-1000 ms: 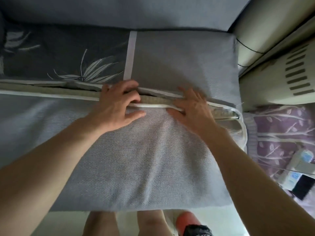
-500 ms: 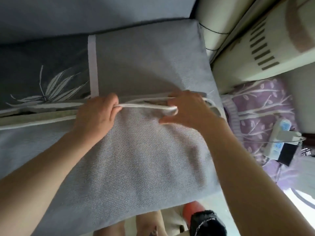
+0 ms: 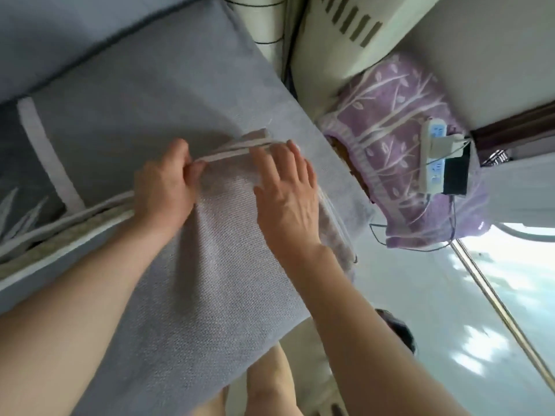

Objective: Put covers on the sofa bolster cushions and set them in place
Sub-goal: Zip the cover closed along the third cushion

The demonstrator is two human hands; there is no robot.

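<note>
A long cushion in a grey woven cover [image 3: 192, 283] lies across the sofa in front of me. Its open edge with white piping [image 3: 231, 153] runs along the far side, and beige inner padding [image 3: 60, 244] shows at the left. My left hand [image 3: 165, 187] pinches the white-piped edge between thumb and fingers. My right hand [image 3: 285, 187] lies flat with spread fingers on the cover near its right end, fingertips touching the piped edge.
Behind the cushion lies a second grey cushion with a white stripe [image 3: 45, 148] and a dark leaf-print part. To the right stand a cream appliance [image 3: 345, 31] and a purple cloth [image 3: 399, 121] bearing a power strip [image 3: 432, 157]. My legs show below.
Both hands have slid to the right along the piped edge toward the cushion's right end. The view has swung right and tilted.
</note>
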